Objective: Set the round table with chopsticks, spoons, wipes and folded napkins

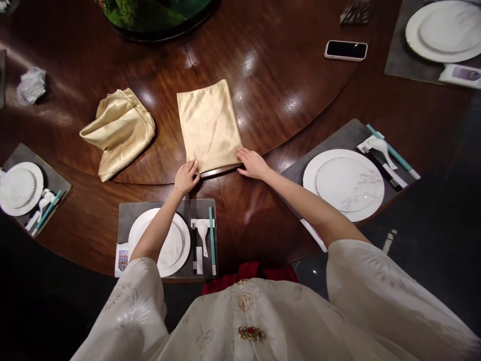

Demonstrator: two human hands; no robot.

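A folded gold satin napkin [210, 128] lies as a near-square on the raised round turntable, its near edge along the rim. My left hand [186, 177] touches its near left corner, fingers on the cloth and thumb apart from them. At the near right corner, my right hand [253, 163] rests its extended fingertips on the edge, thumb spread toward me. Neither hand visibly pinches the cloth. To the left, a second gold napkin [126, 133] lies loosely folded and crumpled, touched by neither hand.
Place settings surround the turntable [278, 75]: a plate [184, 215] under my left forearm, another plate [349, 183] at right. A spoon [203, 235] and chopsticks [212, 240] lie nearby. A phone [345, 50], crumpled clear plastic [32, 85] and a green centrepiece [158, 17] stand farther off.
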